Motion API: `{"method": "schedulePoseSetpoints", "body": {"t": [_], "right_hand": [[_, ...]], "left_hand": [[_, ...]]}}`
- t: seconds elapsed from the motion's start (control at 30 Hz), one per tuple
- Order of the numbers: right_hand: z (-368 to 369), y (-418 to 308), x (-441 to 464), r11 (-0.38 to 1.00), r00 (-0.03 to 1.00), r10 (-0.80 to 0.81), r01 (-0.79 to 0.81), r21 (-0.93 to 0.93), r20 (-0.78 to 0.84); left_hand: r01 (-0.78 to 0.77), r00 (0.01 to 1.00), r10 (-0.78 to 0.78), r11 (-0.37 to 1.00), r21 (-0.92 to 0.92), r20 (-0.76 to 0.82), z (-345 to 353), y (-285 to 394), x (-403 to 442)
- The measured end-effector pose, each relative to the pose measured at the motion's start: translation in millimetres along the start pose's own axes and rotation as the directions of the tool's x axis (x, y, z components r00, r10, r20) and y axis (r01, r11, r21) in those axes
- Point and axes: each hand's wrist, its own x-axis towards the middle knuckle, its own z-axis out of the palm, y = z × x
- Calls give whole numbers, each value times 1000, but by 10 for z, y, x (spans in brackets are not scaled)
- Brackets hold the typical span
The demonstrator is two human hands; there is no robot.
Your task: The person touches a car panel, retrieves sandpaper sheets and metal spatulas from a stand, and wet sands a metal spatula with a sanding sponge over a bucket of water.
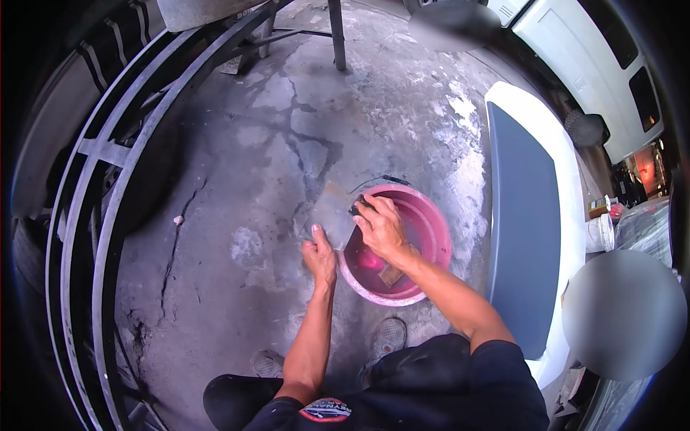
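Note:
My left hand [320,260] is closed on the lower edge of a thin grey sheet [332,221], with the thumb pointing up along it. The sheet blends with the floor behind it, so its outline is hard to make out. Opposite, my right hand [383,225] pinches a small dark piece [356,207] at the sheet's right side; most of it is hidden by the fingers. Below my right hand stands a round pink basin [440,228] that looks to have liquid in it. A small brownish block [390,275] lies inside the basin.
To the left runs a curved metal frame [108,154]. A white panel with a grey face [525,230] stands at the right. Beyond are a white vehicle [575,65] and a white tub [599,234]. The concrete floor [215,287] is cracked. My shoes [388,336] are near the basin.

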Motion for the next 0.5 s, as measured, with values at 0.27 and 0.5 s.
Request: {"method": "schedulePoseSetpoints", "body": {"t": [0.27,0.5], "right_hand": [[10,80,47,992,992,124,-124,-22,-5],[47,68,47,991,996,86,-84,-102,12]], "left_hand": [[56,998,-57,998,-39,-39,-53,13,-76],[54,998,-51,996,-68,35,-92,163,-101]]}}
